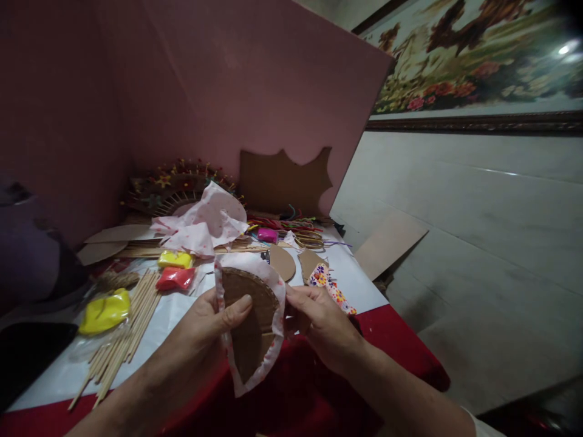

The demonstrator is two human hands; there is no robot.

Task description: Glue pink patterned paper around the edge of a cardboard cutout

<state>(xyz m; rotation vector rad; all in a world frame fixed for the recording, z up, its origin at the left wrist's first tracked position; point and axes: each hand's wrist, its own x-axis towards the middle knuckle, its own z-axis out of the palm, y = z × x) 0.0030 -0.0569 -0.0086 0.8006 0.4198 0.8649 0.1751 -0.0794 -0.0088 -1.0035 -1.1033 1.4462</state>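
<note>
A brown cardboard piece (250, 315) with one curved edge is held up over the table's front. White fabric (269, 274) with small reddish marks borders it, its rim showing all round the cardboard. My left hand (223, 315) is closed on the left side, thumb lying across the cardboard's face. On the right side, my right hand (319, 315) pinches the fabric edge between thumb and fingers. Some fingertips of both hands are hidden behind the piece. Just beyond my right hand lies a flower-patterned fabric scrap (330, 285).
Wooden sticks (122, 340) lie at left beside yellow (104, 311) and red (175, 278) packets. Crumpled white fabric (204, 221) sits farther back. Cardboard cutouts (282, 262), a magenta packet (267, 235) and coloured cords (291, 223) lie behind my hands. A scalloped cardboard sheet (285, 182) leans upright.
</note>
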